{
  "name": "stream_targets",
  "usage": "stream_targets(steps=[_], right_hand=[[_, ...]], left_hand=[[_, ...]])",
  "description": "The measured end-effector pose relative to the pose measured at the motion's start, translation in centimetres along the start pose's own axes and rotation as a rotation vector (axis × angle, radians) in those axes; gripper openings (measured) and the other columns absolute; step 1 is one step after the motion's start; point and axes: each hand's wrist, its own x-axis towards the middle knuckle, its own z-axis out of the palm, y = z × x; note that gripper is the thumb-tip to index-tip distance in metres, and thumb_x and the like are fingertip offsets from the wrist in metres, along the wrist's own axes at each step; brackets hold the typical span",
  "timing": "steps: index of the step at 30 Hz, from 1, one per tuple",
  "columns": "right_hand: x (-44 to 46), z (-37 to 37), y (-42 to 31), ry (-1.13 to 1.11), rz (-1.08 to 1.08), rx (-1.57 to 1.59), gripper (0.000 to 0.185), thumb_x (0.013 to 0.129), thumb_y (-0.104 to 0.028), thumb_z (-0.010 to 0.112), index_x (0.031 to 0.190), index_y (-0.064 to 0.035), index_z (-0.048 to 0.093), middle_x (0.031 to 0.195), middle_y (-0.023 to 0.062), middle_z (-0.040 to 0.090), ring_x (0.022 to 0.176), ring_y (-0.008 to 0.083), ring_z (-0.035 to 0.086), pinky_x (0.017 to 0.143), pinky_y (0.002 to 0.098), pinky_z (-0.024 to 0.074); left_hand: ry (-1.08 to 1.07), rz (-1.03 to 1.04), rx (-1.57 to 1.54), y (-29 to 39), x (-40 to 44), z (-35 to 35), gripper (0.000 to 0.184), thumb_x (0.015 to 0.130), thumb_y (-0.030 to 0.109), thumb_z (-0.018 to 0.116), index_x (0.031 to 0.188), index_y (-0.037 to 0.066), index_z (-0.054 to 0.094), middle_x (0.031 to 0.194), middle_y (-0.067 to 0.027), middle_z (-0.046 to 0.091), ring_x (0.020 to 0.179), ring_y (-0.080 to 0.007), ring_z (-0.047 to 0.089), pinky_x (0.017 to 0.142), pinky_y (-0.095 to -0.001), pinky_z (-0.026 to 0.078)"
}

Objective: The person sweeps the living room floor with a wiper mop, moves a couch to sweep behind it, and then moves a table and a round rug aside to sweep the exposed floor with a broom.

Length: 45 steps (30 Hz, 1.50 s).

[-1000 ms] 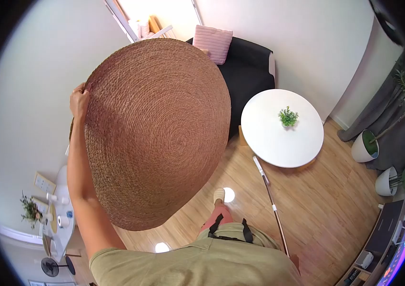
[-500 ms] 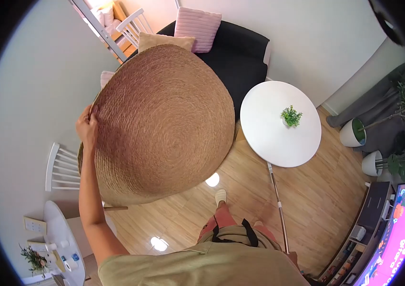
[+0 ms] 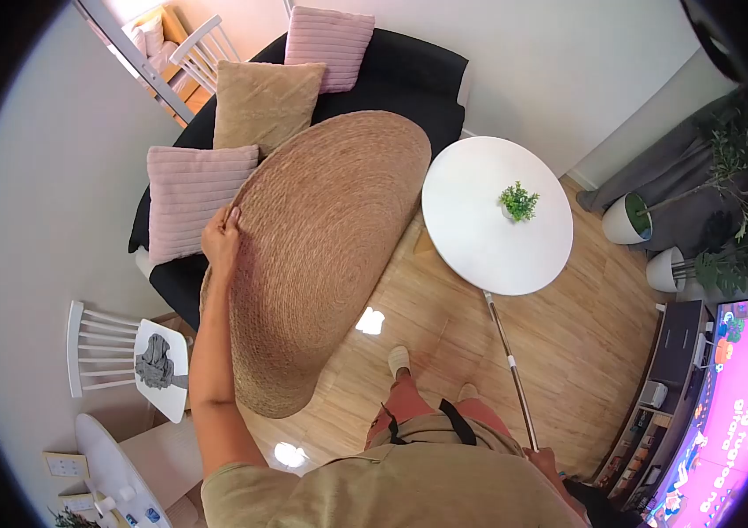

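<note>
My left hand (image 3: 223,242) grips the edge of a large oval woven rug (image 3: 326,251), its fingers closed over the rim. The rug is tilted in front of the black sofa (image 3: 409,77), and its far end comes close to the round white table (image 3: 497,255). Low in the view, my right hand (image 3: 543,459) is wrapped round the top of a long metallic pole (image 3: 515,374). The pole slants away over the wood floor, and its far end is hidden beneath the table.
Pink cushions (image 3: 330,46) and a tan cushion (image 3: 267,104) rest on the sofa. A white chair (image 3: 163,370) holds a grey cloth. A small plant (image 3: 518,202) stands on the table. At the right are potted plants (image 3: 627,220) and a lit screen (image 3: 735,414).
The rug has tilted and moved away from my body, uncovering cushions and more of the sofa. My left hand has moved right and down with it. My right hand now shows more clearly.
</note>
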Motion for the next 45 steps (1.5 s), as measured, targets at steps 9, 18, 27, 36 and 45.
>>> stream_targets(steps=[9, 18, 27, 36, 45], right_hand=[[0.1, -2.0, 1.8, -0.034, -0.037, 0.156, 0.028, 0.068, -0.018, 0.067, 0.054, -0.0013, 0.049, 0.047, 0.0065, 0.048, 0.037, 0.0152, 0.045, 0.034, 0.0298, 0.0344], [6.3, -2.3, 1.9, -0.070, 0.248, 0.604, 0.020, 0.070, -0.013, 0.064, 0.066, 0.0056, 0.057, 0.050, 0.0070, 0.050, 0.039, 0.0168, 0.046, 0.037, 0.0294, 0.0344], [14.9, -12.1, 10.8, -0.017, 0.309, 0.866, 0.018, 0.071, -0.008, 0.060, 0.060, 0.0004, 0.048, 0.044, 0.0072, 0.041, 0.034, 0.0173, 0.040, 0.031, 0.0304, 0.0311], [26.7, -27.4, 16.8, -0.011, 0.167, 0.915, 0.019, 0.070, -0.007, 0.058, 0.056, -0.0041, 0.046, 0.043, 0.0027, 0.038, 0.032, 0.0135, 0.036, 0.031, 0.0289, 0.0290], [39.3, -35.9, 16.1, -0.104, 0.162, 1.084, 0.020, 0.072, -0.013, 0.057, 0.057, -0.0036, 0.047, 0.041, 0.0025, 0.038, 0.029, 0.0143, 0.036, 0.030, 0.0296, 0.0306]], left_hand=[[-0.047, 0.131, 0.160, 2.2, -2.0, -2.6, 0.030, 0.081, 0.030, 0.050, 0.090, 0.003, 0.058, 0.073, -0.0168, 0.059, 0.068, -0.0329, 0.057, 0.061, -0.0361, 0.043], [-0.185, -0.070, 0.297, 8.1, -6.7, -1.8, 0.041, 0.058, 0.032, 0.070, 0.082, 0.001, 0.060, 0.063, -0.0175, 0.058, 0.060, -0.0281, 0.059, 0.056, -0.0352, 0.044], [0.054, 0.172, 0.490, 29.4, -11.1, -1.8, 0.021, 0.059, 0.020, 0.067, 0.076, 0.008, 0.064, 0.062, -0.0123, 0.059, 0.059, -0.0286, 0.058, 0.055, -0.0370, 0.043], [0.461, 0.811, 0.209, 50.8, 0.1, -9.4, 0.018, 0.074, 0.015, 0.054, 0.089, 0.008, 0.060, 0.094, -0.0053, 0.058, 0.091, -0.0236, 0.054, 0.081, -0.0304, 0.038], [0.834, 1.055, 0.168, 76.1, 3.5, 3.2, 0.022, 0.075, 0.025, 0.053, 0.081, 0.006, 0.059, 0.085, -0.0065, 0.058, 0.081, -0.0230, 0.054, 0.078, -0.0358, 0.041]])
